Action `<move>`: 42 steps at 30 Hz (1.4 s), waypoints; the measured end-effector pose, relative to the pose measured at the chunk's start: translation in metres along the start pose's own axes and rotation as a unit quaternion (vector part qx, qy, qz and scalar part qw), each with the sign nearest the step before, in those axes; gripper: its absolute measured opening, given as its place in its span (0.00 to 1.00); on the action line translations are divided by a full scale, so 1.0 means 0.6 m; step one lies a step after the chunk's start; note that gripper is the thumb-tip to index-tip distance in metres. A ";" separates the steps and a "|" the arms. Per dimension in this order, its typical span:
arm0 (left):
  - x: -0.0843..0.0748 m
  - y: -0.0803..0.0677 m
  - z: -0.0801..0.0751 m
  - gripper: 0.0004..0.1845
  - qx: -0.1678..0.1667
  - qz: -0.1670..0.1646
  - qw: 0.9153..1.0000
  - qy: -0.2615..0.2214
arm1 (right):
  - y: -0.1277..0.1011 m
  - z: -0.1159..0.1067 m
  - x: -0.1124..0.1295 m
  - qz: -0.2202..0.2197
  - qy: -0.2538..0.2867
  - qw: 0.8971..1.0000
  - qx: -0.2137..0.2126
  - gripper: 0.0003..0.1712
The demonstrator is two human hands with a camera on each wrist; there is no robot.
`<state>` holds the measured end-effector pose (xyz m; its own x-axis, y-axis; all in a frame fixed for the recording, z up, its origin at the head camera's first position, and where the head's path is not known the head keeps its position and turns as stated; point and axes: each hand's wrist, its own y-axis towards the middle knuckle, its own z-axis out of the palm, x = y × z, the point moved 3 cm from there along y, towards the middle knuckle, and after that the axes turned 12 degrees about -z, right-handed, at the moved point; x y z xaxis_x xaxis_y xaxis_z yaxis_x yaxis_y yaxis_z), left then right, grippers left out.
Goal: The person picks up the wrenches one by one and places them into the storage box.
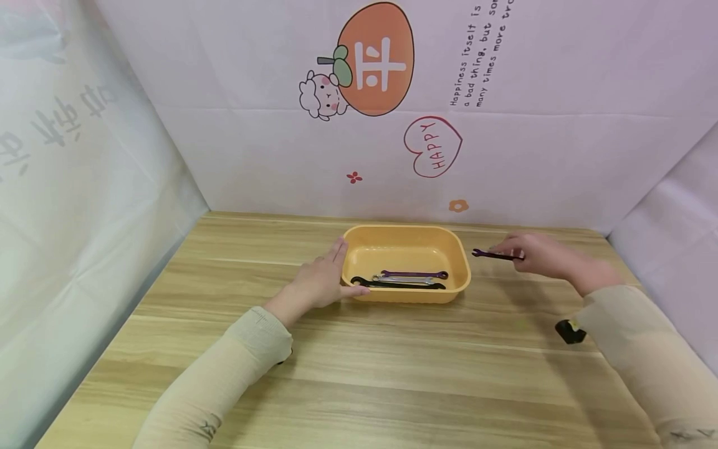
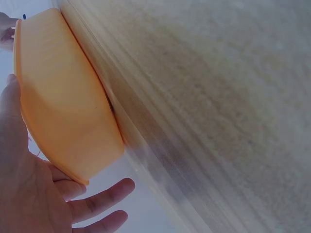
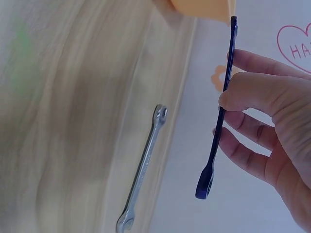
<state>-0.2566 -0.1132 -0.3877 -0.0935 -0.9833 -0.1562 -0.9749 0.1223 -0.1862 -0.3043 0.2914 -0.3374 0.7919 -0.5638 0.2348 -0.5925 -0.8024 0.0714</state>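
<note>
Purple wrench (image 1: 492, 254) pinched in raised right hand (image 1: 541, 252)

Light wooden tabletop (image 1: 392, 374) with visible grain, boxed in by pale sheeting walls (image 1: 252, 143); cartoon persimmon sticker (image 1: 376, 59), red "HAPPY" heart (image 1: 433, 146); soft, even lighting.
</note>
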 end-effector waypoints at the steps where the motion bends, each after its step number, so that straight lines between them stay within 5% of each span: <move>1: 0.000 0.000 0.000 0.65 0.000 0.000 1.000 0.001 | 0.003 -0.001 0.002 -0.001 0.000 1.000 -0.002 0.25; 42: 0.001 0.000 0.001 0.65 0.003 0.001 1.000 0.002 | 0.115 -0.002 0.055 -0.033 0.023 0.999 0.012 0.30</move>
<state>-0.2564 -0.1138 -0.3881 -0.0973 -0.9836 -0.1521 -0.9734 0.1258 -0.1914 -0.3190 0.2178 -0.3239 0.8217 -0.4998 0.2737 -0.5344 -0.8427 0.0656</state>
